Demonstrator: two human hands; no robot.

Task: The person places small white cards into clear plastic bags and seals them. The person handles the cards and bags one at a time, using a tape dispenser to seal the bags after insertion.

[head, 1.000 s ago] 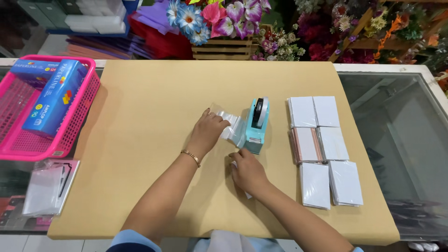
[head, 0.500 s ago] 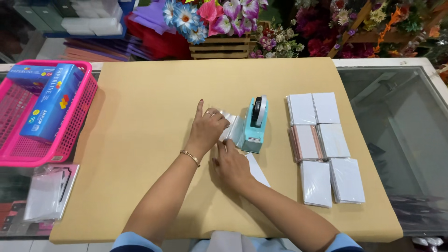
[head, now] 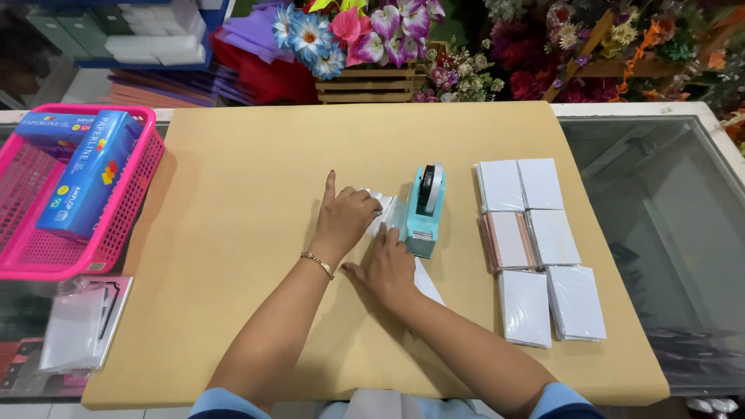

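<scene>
Clear plastic sleeve (head: 388,221) lies flat mid-tabletop (head: 233,171), pinned beside the teal tape dispenser (head: 424,209) by both hands: left hand (head: 345,221) pressing with loosely curled fingers, right hand (head: 388,268) spread open, steadying it.

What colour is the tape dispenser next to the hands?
Light turquoise tape dispenser, with a black wheel; the head view shows it.

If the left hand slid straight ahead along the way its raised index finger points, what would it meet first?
The left hand points up the board, away from the person. The brown board looks bare along that line to its far edge; the wooden crate of flowers lies beyond, though depth is unclear.
</scene>
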